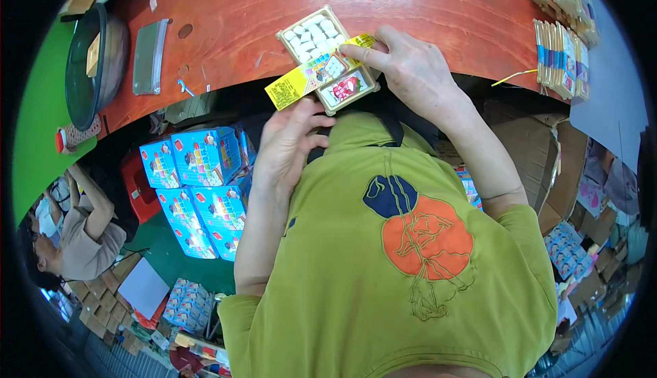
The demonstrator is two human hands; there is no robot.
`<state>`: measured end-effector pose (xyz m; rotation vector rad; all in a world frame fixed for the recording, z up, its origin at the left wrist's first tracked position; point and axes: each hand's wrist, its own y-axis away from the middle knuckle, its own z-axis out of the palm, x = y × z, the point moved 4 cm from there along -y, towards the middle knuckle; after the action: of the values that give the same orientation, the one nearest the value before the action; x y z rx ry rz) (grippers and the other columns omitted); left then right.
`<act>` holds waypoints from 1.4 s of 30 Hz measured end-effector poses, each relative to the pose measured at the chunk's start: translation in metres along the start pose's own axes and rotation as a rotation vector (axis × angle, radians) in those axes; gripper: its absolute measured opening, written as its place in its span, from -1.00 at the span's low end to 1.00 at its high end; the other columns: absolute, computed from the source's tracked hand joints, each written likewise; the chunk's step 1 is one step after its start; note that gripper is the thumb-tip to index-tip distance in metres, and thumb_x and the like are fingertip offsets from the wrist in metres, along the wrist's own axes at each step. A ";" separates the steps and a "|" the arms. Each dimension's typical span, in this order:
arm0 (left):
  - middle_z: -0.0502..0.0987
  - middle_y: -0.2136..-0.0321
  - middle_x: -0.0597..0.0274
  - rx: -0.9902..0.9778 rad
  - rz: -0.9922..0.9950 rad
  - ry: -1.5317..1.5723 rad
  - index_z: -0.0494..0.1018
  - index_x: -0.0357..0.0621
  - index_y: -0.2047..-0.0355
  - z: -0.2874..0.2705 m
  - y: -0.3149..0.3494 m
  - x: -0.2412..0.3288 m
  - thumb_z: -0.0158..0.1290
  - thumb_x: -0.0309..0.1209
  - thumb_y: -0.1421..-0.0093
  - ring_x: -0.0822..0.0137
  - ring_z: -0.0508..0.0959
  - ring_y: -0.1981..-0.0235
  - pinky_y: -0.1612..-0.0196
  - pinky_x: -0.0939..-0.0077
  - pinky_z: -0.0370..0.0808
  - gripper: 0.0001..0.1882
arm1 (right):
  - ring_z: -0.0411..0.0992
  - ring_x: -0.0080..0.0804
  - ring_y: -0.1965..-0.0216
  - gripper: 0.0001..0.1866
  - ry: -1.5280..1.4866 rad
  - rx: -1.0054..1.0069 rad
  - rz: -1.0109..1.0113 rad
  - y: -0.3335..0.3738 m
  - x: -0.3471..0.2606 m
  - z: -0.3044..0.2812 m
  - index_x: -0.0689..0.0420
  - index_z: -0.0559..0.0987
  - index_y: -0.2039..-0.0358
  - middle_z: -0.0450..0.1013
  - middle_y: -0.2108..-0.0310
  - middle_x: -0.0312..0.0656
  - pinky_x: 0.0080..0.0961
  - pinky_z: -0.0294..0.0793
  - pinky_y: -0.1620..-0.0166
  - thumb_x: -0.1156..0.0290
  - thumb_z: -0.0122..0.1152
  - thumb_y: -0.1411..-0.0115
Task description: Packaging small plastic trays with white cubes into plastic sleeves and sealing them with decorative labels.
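A pale shallow tray [328,24] lies at the table's front edge, its far part filled with several white rounded pieces. Its near part shows a red and pink picture. Slantwise across its middle runs a yellow printed card strip [291,90]. My right hand [417,70] pinches the strip's right end between thumb and fingers. Close to the strip's lower left end is my left hand [291,138], its fingers loosely bent and apart beside the tray's near corner. Nothing shows in it, though some fingertips are partly hidden.
Stacks of filled packs [561,60] stand at the table's right. A dark green basin [96,67] and a clear zip pouch [149,56] lie left. Blue printed boxes [205,155] are stacked below the table on my left. Another person [92,241] sits farther left.
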<state>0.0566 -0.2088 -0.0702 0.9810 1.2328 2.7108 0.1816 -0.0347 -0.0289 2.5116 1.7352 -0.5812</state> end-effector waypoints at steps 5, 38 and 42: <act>0.59 0.10 0.22 -0.085 0.006 -0.042 0.42 -0.18 -0.07 0.025 -0.014 -0.003 0.13 -0.38 -0.29 0.41 0.60 0.19 0.39 0.51 0.58 -0.64 | 0.51 -0.18 0.35 -0.45 -0.030 -0.015 0.019 0.000 0.001 -0.001 -0.22 0.55 -0.10 0.45 0.27 -0.17 -0.33 0.56 0.34 0.64 0.09 -0.14; 0.48 0.23 0.26 0.251 0.934 -0.509 0.47 -0.40 0.16 0.047 0.024 0.056 0.15 -0.63 -0.23 0.59 0.48 0.30 0.26 0.71 0.47 -0.82 | 0.53 -0.54 0.15 -0.65 -1.488 0.255 0.618 -0.013 -0.025 0.008 0.30 0.56 0.01 0.58 0.13 -0.18 -0.55 0.50 0.02 0.35 0.26 -0.29; 0.58 0.25 0.26 0.179 0.641 -0.186 0.50 -0.40 0.07 0.041 0.004 0.049 0.16 -0.56 -0.25 0.62 0.50 0.30 0.36 0.75 0.40 -0.74 | 0.52 -0.55 0.12 -0.65 -1.518 0.201 0.587 -0.012 -0.027 0.013 0.30 0.56 0.00 0.58 0.11 -0.17 -0.54 0.49 0.01 0.35 0.25 -0.29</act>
<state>0.0404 -0.1712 -0.0204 1.8885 1.3193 2.8544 0.1593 -0.0575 -0.0298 1.4712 0.3627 -1.8513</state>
